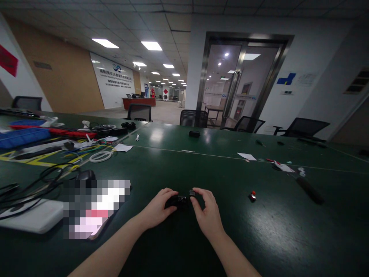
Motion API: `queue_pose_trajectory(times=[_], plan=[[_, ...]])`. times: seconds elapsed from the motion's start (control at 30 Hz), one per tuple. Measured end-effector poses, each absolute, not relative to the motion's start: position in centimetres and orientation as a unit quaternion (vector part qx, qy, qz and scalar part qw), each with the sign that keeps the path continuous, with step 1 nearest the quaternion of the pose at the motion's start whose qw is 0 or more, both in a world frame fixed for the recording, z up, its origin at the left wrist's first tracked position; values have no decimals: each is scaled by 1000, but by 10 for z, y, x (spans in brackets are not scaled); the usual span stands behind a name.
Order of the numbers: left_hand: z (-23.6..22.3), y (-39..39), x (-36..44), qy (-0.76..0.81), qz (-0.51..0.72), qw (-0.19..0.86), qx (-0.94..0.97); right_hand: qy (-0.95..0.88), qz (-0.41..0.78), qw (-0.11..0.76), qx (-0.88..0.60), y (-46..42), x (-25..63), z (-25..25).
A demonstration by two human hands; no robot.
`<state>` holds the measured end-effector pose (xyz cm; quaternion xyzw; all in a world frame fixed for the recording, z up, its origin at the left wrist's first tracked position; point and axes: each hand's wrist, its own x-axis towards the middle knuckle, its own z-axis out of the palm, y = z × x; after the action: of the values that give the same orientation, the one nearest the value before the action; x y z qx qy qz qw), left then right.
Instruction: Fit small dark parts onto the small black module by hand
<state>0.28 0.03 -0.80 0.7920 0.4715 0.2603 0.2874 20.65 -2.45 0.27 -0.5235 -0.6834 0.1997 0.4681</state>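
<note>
Near the middle of the green table, my left hand is closed around a small black device; its fingers hide part of the device. Just to the right, my right hand pinches a small dark block between thumb and fingertips. A narrow gap separates the block from the device's right end. The exact kind of both pieces is too small and dark to make out. Off to the right of my right hand lies a little red and silver item.
On the left are a pixelated phone-like slab, a white box, black cables, a coiled white cable and a blue tray. A black object sits farther back. At right lie paper scraps and a dark rod.
</note>
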Motion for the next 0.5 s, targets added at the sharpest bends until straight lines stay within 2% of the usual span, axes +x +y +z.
queue_pose_trajectory(times=[0.5], plan=[[-10,1,2,472,257,289,792,-622,170,527,-554,-18,211,-4]])
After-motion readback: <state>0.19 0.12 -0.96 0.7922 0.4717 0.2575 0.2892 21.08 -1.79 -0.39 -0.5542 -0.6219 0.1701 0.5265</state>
